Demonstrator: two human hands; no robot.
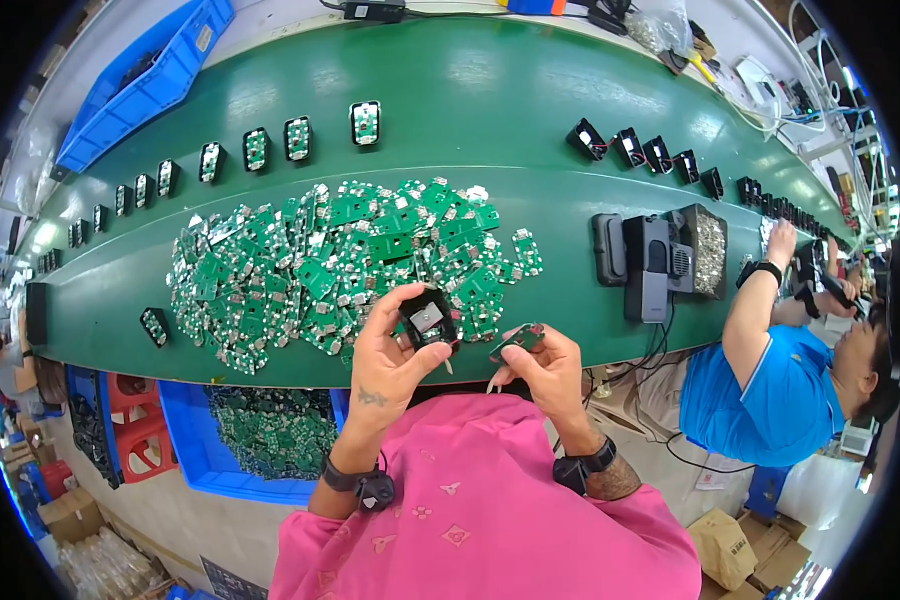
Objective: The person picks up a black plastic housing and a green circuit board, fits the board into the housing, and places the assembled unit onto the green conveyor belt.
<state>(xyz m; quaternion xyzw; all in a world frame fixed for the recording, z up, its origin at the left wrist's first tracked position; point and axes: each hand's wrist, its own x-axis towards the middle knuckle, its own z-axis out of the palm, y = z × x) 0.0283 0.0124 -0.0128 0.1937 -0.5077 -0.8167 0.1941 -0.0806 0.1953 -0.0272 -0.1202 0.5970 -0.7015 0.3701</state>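
My left hand [390, 345] grips a small black plastic housing [429, 318], its open side facing up. A silvery rectangular part sits inside the housing. In my right hand [548, 370], between thumb and fingers, is a small green circuit board [516, 342], held apart from the housing on its right. Short white pieces poke out by both thumbs; I cannot make out what they are. Just beyond my hands spreads a large heap of loose green circuit boards [360, 250] on the green table [450, 100]. One black housing with a board [155, 326] lies left of the heap.
Housings fitted with boards [256, 149] stand in a row at far left; open black housings [657, 155] line the right. Dark grey devices [647, 268] and a box of small metal parts [709, 250] sit right. A blue bin [185, 440] of boards stands below left. A co-worker [770, 380] works at right.
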